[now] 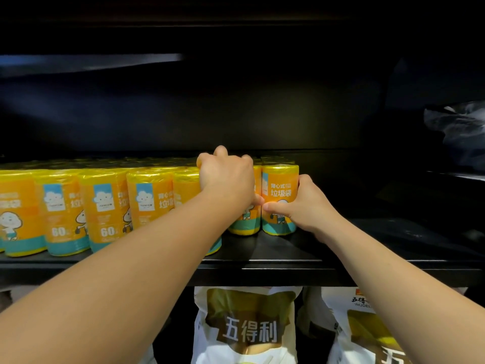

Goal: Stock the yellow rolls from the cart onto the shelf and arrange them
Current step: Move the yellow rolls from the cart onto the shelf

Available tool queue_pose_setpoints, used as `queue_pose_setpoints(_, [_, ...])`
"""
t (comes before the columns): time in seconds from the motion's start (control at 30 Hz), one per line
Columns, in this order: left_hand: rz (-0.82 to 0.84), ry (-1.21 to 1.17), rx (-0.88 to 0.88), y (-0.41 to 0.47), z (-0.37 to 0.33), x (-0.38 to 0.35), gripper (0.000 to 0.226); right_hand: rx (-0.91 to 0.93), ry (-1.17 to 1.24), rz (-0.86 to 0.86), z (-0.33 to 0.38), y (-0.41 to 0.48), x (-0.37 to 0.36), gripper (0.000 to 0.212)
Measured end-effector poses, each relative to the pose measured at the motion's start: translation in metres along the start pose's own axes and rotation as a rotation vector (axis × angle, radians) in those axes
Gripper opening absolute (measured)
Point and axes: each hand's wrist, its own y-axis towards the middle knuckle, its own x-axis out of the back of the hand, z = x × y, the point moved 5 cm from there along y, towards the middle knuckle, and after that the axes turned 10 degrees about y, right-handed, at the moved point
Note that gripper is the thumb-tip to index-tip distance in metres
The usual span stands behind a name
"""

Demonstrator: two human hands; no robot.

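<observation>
My left hand (225,177) curled over a yellow roll (244,222), my right hand (301,206) pinching the end roll (279,198) beside it, both upright on the dark shelf (275,258), row of rolls (105,208) leftward.

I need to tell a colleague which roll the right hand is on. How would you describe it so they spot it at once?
Find the black shelf carrying the row of yellow rolls. Follow the row to its right end, where the right hand grips the last roll. Alone among them, it has bare shelf on its right side.
</observation>
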Motion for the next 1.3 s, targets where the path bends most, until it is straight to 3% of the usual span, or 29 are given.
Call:
queue_pose_setpoints(0.63, [0.078, 0.025, -0.048, 0.0, -0.001, 0.009, 0.08, 0.013, -0.009, 0.052, -0.003, -0.002, -0.001, 0.084])
queue_pose_setpoints(0.93, [0.012, -0.206, -0.096, -0.013, 0.014, 0.022, 0.056, 0.02, 0.034, 0.113, -0.003, -0.007, 0.001, 0.089])
queue_pose_setpoints(1.13, [-0.276, -0.37, -0.052, -0.045, 0.038, 0.026, 0.056, 0.113, 0.076, -0.079, 0.008, -0.024, 0.016, 0.099])
queue_pose_setpoints(1.3, [-0.459, -0.58, 0.003, -0.089, 0.064, 0.017, 0.04, 0.383, 0.183, -0.252, 0.039, -0.083, 0.012, 0.058])
